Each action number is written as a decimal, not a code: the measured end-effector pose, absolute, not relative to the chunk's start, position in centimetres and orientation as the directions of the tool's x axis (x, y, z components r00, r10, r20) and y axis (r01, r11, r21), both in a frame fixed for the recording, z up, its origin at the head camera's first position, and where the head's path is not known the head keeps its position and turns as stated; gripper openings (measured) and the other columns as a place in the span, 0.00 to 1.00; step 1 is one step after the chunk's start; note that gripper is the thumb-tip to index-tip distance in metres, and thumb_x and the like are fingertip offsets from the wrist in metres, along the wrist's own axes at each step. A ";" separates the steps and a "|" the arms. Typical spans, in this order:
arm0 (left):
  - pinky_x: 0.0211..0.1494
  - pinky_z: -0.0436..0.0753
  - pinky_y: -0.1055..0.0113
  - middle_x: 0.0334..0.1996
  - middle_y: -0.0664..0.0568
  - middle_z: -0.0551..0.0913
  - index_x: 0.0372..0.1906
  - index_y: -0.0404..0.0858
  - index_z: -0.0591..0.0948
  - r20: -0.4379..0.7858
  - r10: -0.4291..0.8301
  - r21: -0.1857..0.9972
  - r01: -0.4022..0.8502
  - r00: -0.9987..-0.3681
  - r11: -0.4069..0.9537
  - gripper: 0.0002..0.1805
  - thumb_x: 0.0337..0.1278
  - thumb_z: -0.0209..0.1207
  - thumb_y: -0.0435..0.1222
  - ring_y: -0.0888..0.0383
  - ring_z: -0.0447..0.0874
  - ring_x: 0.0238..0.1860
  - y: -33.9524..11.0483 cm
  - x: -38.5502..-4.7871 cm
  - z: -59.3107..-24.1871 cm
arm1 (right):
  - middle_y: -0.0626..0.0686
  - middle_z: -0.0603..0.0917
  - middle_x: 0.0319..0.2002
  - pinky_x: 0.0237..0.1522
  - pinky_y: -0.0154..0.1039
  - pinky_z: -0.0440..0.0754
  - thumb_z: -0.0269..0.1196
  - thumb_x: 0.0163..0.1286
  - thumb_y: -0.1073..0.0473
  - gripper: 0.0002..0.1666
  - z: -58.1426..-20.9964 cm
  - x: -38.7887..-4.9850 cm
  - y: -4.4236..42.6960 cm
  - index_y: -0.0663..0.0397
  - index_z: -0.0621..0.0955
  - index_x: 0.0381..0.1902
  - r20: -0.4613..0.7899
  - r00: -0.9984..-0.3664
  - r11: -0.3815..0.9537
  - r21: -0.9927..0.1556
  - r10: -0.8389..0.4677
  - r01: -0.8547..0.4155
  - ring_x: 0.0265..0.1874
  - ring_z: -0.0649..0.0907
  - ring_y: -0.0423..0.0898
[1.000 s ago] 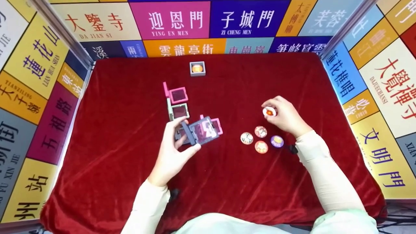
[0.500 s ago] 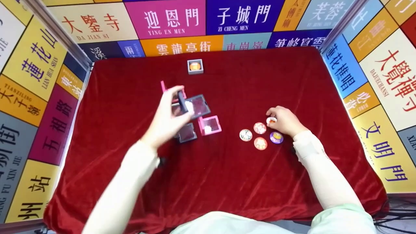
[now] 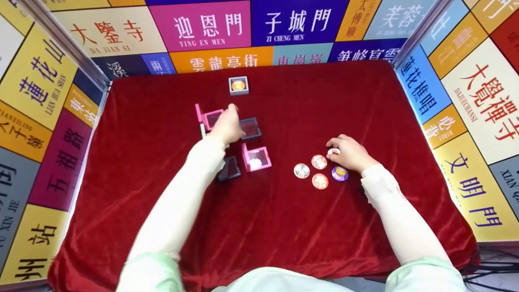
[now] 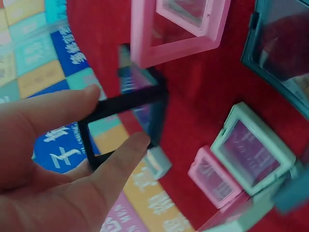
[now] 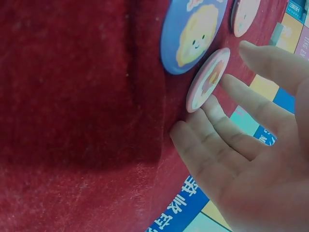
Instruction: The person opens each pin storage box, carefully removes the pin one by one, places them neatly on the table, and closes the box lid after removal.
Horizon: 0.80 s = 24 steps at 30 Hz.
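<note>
In the head view my left hand [image 3: 228, 127] is above the left-middle of the red cloth, holding a dark hinged display case [image 3: 250, 128]. The left wrist view shows the dark frame [image 4: 128, 100] between thumb and fingers, its hinged part standing at an angle. My right hand [image 3: 352, 154] is low over the cloth at a white-rimmed round badge [image 5: 208, 79]. Its fingers extend along the badge's edge and the thumb stands apart from it. Beside that badge lies a purple one [image 3: 339, 173], with a face design visible in the right wrist view.
More round badges lie left of my right hand, including a red one [image 3: 320, 181]. Open pink cases [image 3: 259, 159] [image 3: 213, 118] and a dark case [image 3: 230, 169] stand around my left arm. A green case [image 4: 253, 149] is partly hidden. A grey box [image 3: 238, 90] holds an orange badge.
My left hand has carried the dark case forward, away from my body. My right hand has lowered the white-rimmed badge to the cloth beside the others, and its thumb now stands off it.
</note>
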State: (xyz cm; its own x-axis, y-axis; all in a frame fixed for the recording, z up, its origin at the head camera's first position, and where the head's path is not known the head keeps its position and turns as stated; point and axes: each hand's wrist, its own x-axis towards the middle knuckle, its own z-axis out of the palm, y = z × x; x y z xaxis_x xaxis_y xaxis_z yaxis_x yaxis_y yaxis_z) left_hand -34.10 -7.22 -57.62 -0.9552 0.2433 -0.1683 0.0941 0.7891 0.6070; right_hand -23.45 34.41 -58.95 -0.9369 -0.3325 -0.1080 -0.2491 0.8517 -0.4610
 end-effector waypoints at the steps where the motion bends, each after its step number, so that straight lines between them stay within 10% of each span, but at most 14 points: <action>1: 0.70 0.79 0.52 0.56 0.34 0.84 0.69 0.31 0.66 -0.181 0.238 0.594 0.087 -0.954 0.800 0.49 0.42 0.81 0.32 0.39 0.84 0.61 -7.2 -35.6 -60.0 | 0.64 0.82 0.47 0.54 0.61 0.79 0.72 0.68 0.63 0.20 -58.9 -23.5 34.4 0.65 0.86 0.57 -0.113 -0.938 0.853 -0.462 -0.328 -0.242 0.48 0.81 0.63; 4: 0.67 0.81 0.52 0.54 0.36 0.85 0.69 0.32 0.64 -0.212 0.225 0.575 0.064 -0.951 0.816 0.52 0.37 0.81 0.34 0.40 0.85 0.59 -7.5 -40.0 -67.3 | 0.63 0.82 0.47 0.52 0.61 0.79 0.70 0.71 0.62 0.20 -58.9 -23.6 34.3 0.65 0.86 0.58 -0.126 -0.940 0.857 -0.463 -0.317 -0.227 0.49 0.82 0.62; 13: 0.67 0.81 0.50 0.57 0.32 0.85 0.76 0.34 0.61 -0.248 0.190 0.583 0.011 -0.950 0.813 0.56 0.40 0.80 0.33 0.37 0.85 0.60 -8.0 -39.5 -67.5 | 0.63 0.81 0.48 0.51 0.64 0.80 0.70 0.71 0.60 0.20 -58.8 -23.7 34.2 0.62 0.86 0.58 -0.119 -0.937 0.871 -0.423 -0.327 -0.250 0.52 0.81 0.64; 20: 0.78 0.70 0.49 0.74 0.28 0.69 0.81 0.29 0.60 -0.072 0.250 0.592 0.161 -0.966 0.790 0.46 0.65 0.71 0.32 0.36 0.73 0.74 -7.2 -28.0 -51.9 | 0.62 0.80 0.48 0.55 0.61 0.78 0.68 0.74 0.58 0.22 -59.1 -24.0 34.4 0.62 0.84 0.61 -0.142 -0.934 0.864 -0.445 -0.326 -0.234 0.53 0.79 0.62; 24: 0.79 0.69 0.56 0.71 0.37 0.74 0.77 0.31 0.70 0.214 0.329 0.614 0.389 -0.920 0.687 0.33 0.72 0.66 0.31 0.45 0.74 0.73 -9.0 -21.4 -50.6 | 0.62 0.80 0.47 0.55 0.59 0.78 0.68 0.73 0.60 0.21 -59.2 -23.7 34.7 0.63 0.85 0.61 -0.126 -0.935 0.854 -0.462 -0.331 -0.239 0.50 0.80 0.62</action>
State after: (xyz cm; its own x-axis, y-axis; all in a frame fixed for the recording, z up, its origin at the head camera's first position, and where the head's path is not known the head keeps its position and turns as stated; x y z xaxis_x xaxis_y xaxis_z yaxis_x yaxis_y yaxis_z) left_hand -21.41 -9.01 -50.62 -0.9195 0.3294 0.2145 0.3892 0.6869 0.6137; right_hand -23.69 34.68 -59.20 -0.9353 -0.3305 -0.1264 -0.2394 0.8540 -0.4619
